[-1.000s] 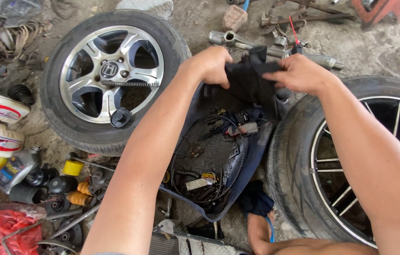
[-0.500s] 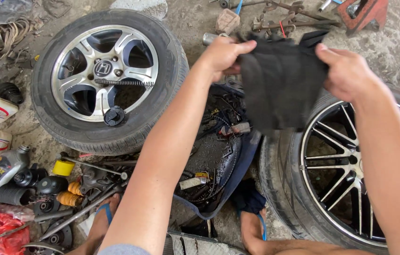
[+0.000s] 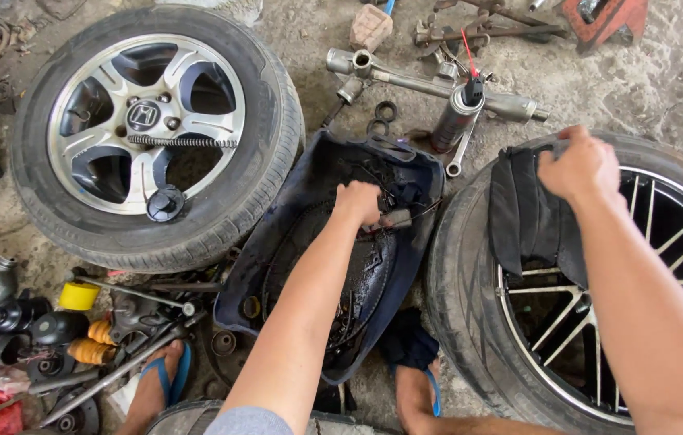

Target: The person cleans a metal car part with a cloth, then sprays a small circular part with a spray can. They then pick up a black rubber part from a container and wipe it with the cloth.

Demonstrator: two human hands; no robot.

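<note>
My left hand (image 3: 359,203) reaches into a dark blue plastic panel (image 3: 293,234) lying between two wheels, its fingers closed among the wires (image 3: 394,213) inside it. My right hand (image 3: 579,165) grips a black cloth-like piece (image 3: 523,213) and holds it down on the tyre of the right wheel (image 3: 470,306), where it drapes over the rim. A greasy round part (image 3: 362,278) lies inside the panel under my left forearm.
A second wheel with a silver alloy rim (image 3: 148,129) lies at left, a spring and a black cap on it. A spray can (image 3: 456,117) and a cross wrench (image 3: 430,80) lie beyond the panel. Bottles, small parts and tools crowd the lower left. My sandalled feet (image 3: 160,379) are below.
Both hands lifted the black piece out of the panel. My right hand then carried it right onto the tyre, and my left hand let go and dropped into the panel.
</note>
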